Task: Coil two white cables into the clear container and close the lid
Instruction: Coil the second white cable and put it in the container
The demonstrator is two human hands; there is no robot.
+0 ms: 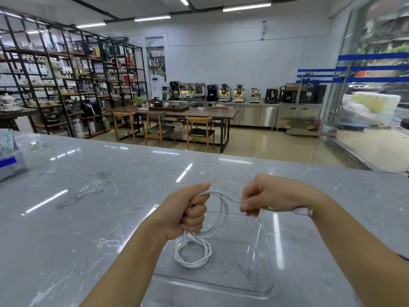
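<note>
A clear rectangular container [266, 258] stands open on the grey marble counter, right below my hands. Inside it a white cable [192, 254] lies wound in a small coil. My left hand [188, 211] is closed in a fist around loops of a second white cable [223, 209], held above the container's far left corner. My right hand [265, 196] pinches the same cable a little to the right, and the cable's free end with its white plug [303, 211] sticks out past my right wrist. No lid shows in the frame.
The marble counter [99, 196] stretches wide to the left and front. A clear plastic box with blue tape [11, 160] sits at its far left edge. Beyond the counter are a wooden table with chairs [172, 120], shelving and coffee machines.
</note>
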